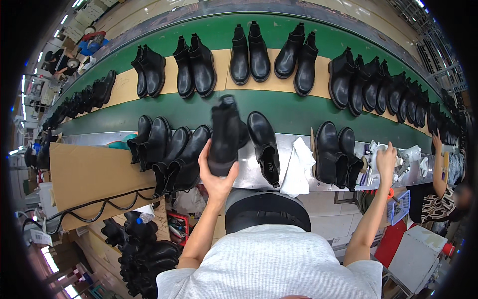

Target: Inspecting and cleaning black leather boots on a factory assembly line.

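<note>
Our left hand (217, 185) has its fingers (233, 172) clamped on a black Chelsea boot (224, 134), blurred, held over the bench (298, 115). Our right hand (385, 162) is among small white items (412, 153); we cannot tell whether its fingers grip anything. Between our hands sit a single boot (260, 133) and a white cloth (298, 167). Beyond, paired boots (201, 70) stand on brown cardboard (222, 67).

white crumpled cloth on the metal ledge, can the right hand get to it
Probably yes, but not straight across: two glossy black ankle boots sit between the right hand and the white crumpled cloth, so it might pass over them.
</note>
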The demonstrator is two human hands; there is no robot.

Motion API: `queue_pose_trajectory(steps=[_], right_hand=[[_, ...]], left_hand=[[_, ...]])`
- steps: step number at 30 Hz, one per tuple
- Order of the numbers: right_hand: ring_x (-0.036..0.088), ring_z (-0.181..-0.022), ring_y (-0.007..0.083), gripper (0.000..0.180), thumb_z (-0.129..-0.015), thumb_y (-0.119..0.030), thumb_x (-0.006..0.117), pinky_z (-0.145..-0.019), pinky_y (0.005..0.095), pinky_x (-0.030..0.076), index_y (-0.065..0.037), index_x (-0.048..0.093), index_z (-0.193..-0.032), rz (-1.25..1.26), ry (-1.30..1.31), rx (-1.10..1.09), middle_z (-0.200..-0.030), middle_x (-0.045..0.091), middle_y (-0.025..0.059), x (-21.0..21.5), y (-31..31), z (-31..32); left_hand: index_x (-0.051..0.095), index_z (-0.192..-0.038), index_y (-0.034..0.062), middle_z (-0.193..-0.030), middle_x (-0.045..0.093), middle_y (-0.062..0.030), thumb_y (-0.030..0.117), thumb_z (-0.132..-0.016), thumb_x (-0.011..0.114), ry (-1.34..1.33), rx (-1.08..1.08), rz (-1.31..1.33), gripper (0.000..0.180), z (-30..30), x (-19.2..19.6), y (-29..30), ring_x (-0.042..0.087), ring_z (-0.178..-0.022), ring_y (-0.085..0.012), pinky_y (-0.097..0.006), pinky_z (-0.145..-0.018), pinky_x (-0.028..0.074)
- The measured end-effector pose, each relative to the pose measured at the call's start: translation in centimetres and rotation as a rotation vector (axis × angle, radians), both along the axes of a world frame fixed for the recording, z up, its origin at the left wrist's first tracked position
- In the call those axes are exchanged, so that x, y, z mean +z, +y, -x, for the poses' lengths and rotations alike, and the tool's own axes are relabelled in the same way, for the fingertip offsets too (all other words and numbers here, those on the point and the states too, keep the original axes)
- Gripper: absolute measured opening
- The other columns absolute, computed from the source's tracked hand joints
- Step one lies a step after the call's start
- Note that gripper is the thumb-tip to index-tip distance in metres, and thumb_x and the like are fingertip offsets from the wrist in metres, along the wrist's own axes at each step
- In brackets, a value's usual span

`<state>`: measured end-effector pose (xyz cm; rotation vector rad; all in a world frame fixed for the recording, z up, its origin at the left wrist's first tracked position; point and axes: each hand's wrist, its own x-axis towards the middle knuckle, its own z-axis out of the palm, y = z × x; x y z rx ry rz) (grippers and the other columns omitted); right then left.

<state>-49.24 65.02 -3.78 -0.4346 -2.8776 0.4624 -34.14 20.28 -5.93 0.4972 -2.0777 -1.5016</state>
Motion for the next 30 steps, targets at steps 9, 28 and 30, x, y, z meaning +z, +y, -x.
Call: queue_pose_trajectory(steps=[9, 28, 30], right_hand=[[0.050, -0.116, 0.0372, 0.062, -0.081, -0.038, 0.060, -0.098, 0.0376, 0.040, 0.007, 0.049, -0.122, 0.567, -0.355, 0.668, -0.126, 0.050, 0.0249, -5.5, -23.0, 0.0], [0.062, -0.082, 0.0128, 0.064, -0.071, -0.024, 0.078, -0.077, 0.0243, 0.048, 0.001, 0.051, -0.123, 1.064, -0.908, 0.483, -0.099, 0.065, 0.0068, -10.4, -25.6, 4.8], [0.060, -0.078, 0.0103, 0.053, -0.075, -0.024, 0.076, -0.074, 0.0232, 0.048, 0.001, 0.055, -0.117, 1.224, -0.987, 0.457, -0.094, 0.066, 0.0039, -8.2, -25.2, 4.4]], left_hand=[[0.047, -0.128, -0.0033, -0.116, 0.058, -0.0197, 0.002, -0.067, 0.058, -0.557, -0.704, -0.103, 0.062, -3.4, -5.3, -9.3, 0.056, -0.109, -0.0268, -0.033, -0.091, 0.044], [0.020, -0.142, 0.0020, -0.124, 0.050, -0.0214, 0.022, -0.071, 0.080, -0.595, -0.353, -0.637, 0.096, 8.7, -9.0, -9.5, 0.056, -0.106, -0.0282, -0.035, -0.090, 0.047], [0.022, -0.142, 0.0030, -0.118, 0.053, -0.0161, 0.015, -0.076, 0.076, -0.507, -0.405, -0.893, 0.086, 9.1, -5.0, -8.5, 0.058, -0.100, -0.0234, -0.033, -0.084, 0.050]])
